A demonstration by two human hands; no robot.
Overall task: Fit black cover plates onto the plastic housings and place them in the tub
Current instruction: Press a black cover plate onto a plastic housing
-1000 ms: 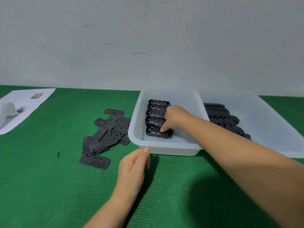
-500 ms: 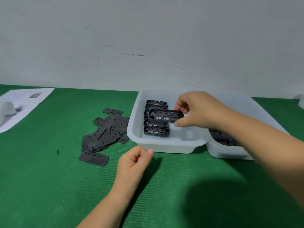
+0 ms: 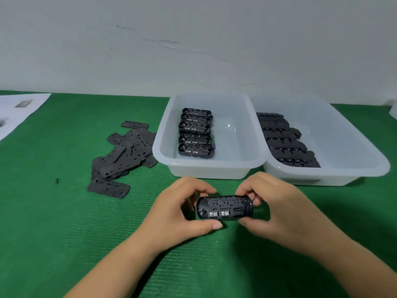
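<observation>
Both hands hold one black plastic housing (image 3: 224, 207) above the green mat, in front of the tubs, its open ribbed side facing me. My left hand (image 3: 182, 214) grips its left end with thumb below and fingers above. My right hand (image 3: 272, 209) pinches its right end the same way. A loose pile of flat black cover plates (image 3: 124, 155) lies on the mat to the left. The left white tub (image 3: 206, 168) holds a row of several open housings (image 3: 196, 132). The right white tub (image 3: 335, 173) holds a row of covered housings (image 3: 285, 140).
A green ribbed mat (image 3: 64, 222) covers the table up to a grey wall. A printed white sheet (image 3: 19, 108) lies at the far left. A tiny dark speck (image 3: 57, 180) sits on the mat left of the plates. A white object (image 3: 393, 110) peeks in at the right edge.
My right hand lifted a housing out of the left tub and brought it down in front of the tubs. My left hand rose and took hold of its left end.
</observation>
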